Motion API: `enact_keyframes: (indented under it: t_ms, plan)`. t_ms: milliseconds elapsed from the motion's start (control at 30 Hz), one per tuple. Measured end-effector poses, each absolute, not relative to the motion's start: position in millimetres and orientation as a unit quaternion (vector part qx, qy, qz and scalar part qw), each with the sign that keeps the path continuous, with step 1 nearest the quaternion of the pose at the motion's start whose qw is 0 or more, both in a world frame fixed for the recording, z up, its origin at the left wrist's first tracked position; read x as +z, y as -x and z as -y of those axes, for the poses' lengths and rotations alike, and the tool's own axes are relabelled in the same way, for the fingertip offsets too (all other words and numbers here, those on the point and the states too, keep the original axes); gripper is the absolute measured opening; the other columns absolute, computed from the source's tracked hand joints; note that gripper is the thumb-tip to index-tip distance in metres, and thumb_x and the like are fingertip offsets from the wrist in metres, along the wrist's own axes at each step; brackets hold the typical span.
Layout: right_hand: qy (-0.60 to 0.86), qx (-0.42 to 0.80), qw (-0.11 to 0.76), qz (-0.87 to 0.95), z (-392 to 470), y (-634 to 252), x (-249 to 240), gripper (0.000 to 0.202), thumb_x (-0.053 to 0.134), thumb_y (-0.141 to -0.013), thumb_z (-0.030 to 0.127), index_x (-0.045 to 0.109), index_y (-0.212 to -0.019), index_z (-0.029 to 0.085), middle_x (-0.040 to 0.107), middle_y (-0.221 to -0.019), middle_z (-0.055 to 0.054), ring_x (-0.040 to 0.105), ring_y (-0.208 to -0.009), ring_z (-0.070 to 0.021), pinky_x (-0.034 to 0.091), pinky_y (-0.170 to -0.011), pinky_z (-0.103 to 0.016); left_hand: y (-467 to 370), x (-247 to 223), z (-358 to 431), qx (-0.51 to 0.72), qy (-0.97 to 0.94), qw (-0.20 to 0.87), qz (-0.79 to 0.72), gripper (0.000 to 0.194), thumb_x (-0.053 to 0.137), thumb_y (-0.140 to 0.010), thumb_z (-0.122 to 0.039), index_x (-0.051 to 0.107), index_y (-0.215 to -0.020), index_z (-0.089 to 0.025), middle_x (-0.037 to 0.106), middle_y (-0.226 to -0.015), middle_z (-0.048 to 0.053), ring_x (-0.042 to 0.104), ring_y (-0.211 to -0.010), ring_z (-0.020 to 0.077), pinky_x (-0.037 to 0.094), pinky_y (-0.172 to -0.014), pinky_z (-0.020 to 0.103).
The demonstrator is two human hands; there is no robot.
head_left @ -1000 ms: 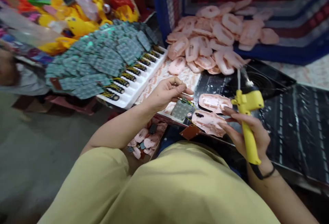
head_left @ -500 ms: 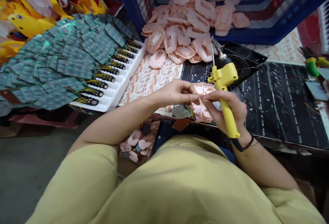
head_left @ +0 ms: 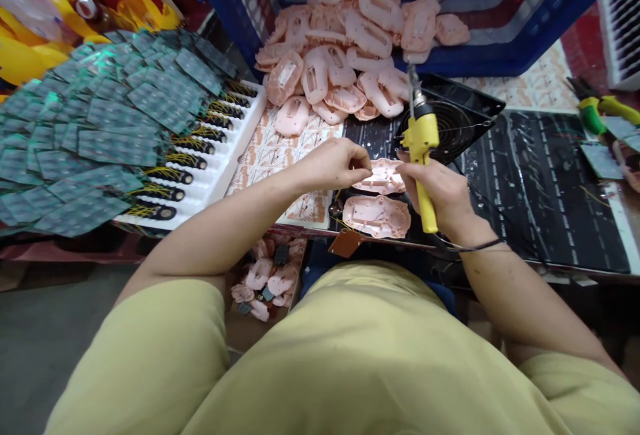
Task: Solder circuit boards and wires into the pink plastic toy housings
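Note:
My right hand (head_left: 443, 198) is wrapped round the handle of a yellow soldering gun (head_left: 421, 136), whose metal tip points up and away. My left hand (head_left: 343, 163) is closed, fingertips bent together over the edge of a pink plastic shell half (head_left: 383, 182); whatever they pinch is too small to make out. Nearer to me lies another pink shell half (head_left: 377, 216), hollow side up at the table edge. Beside it on the left are a small round dark part (head_left: 336, 208) and thin yellow wires.
Wired circuit boards (head_left: 120, 138) overlap in a heap on a white foam tray (head_left: 227, 172) at left. Pink shells (head_left: 345, 48) spill from a tipped blue basket (head_left: 505, 62). A black fan (head_left: 453, 135) stands behind the gun; green-handled pliers (head_left: 590, 115) lie far right.
My hands have moved apart, the right one lowering the soldering gun slightly. The grey-green board by my left fingers is out of sight, and two shell halves now show plainly.

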State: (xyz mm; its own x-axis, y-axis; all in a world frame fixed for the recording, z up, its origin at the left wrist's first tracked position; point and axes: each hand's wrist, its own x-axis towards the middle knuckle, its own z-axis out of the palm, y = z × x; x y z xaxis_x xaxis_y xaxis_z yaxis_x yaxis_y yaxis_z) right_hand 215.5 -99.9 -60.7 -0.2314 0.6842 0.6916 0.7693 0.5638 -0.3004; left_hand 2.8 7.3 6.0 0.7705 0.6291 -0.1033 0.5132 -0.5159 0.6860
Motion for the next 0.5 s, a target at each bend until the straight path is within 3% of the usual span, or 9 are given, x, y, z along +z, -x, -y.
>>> enact_keyframes:
  t_ms: [100, 200, 300, 400, 500]
  plan:
    - [0.495, -0.036, 0.3, 0.814, 90.8, -230.5, -79.0, 0.023, 0.048, -0.099, 0.016, 0.065, -0.113, 0.02, 0.072, -0.116, -0.011, 0.067, -0.112, -0.0224, 0.051, -0.106, -0.046, -8.0, -14.0, -15.6, 0.049, -0.894, 0.273, -0.351, 0.014, 0.065, -0.08, -0.015, 0.077, -0.085, -0.014, 0.071, -0.073, 0.002, 0.063, -0.068, 0.0134, 0.05, -0.076, 0.028]
    - [0.507, -0.041, 0.248, 0.825, 92.0, -235.3, -86.0, 0.023, 0.048, -0.098, 0.016, 0.066, -0.113, 0.021, 0.073, -0.106, -0.009, 0.07, -0.099, -0.0203, 0.056, -0.097, -0.039, -16.6, -27.1, -16.2, 0.053, -0.905, 0.238, -0.349, 0.016, 0.064, -0.081, -0.018, 0.078, -0.089, -0.017, 0.076, -0.085, 0.003, 0.067, -0.08, 0.0163, 0.05, -0.078, 0.028]
    - [0.501, -0.097, 0.287, 0.81, 103.1, -234.8, -78.8, 0.02, 0.055, -0.096, 0.015, 0.067, -0.111, 0.022, 0.074, -0.096, -0.005, 0.071, -0.086, -0.0164, 0.057, -0.081, -0.027, -23.7, -31.4, -13.0, 0.052, -0.908, 0.241, -0.338, 0.015, 0.063, -0.084, -0.017, 0.078, -0.087, -0.018, 0.076, -0.085, 0.004, 0.068, -0.082, 0.017, 0.049, -0.077, 0.028]
    - [0.469, -0.145, 0.366, 0.791, 124.3, -238.0, -60.4, 0.022, 0.067, -0.091, 0.017, 0.067, -0.112, 0.022, 0.072, -0.076, 0.002, 0.068, -0.065, -0.0114, 0.054, -0.068, -0.022, -25.7, -33.6, -11.7, 0.036, -0.913, 0.22, -0.34, 0.013, 0.064, -0.086, -0.019, 0.077, -0.088, -0.017, 0.075, -0.085, 0.005, 0.068, -0.083, 0.0187, 0.048, -0.078, 0.029]
    - [0.465, -0.141, 0.366, 0.793, 152.0, -248.8, -41.7, 0.048, 0.073, -0.089, 0.029, 0.059, -0.134, 0.019, 0.071, -0.072, 0.002, 0.067, -0.062, -0.0128, 0.054, -0.065, -0.023, -24.0, -36.9, -13.2, 0.041, -0.921, 0.193, -0.337, 0.01, 0.068, -0.086, -0.023, 0.076, -0.088, -0.016, 0.074, -0.089, 0.006, 0.067, -0.086, 0.0194, 0.047, -0.079, 0.03]
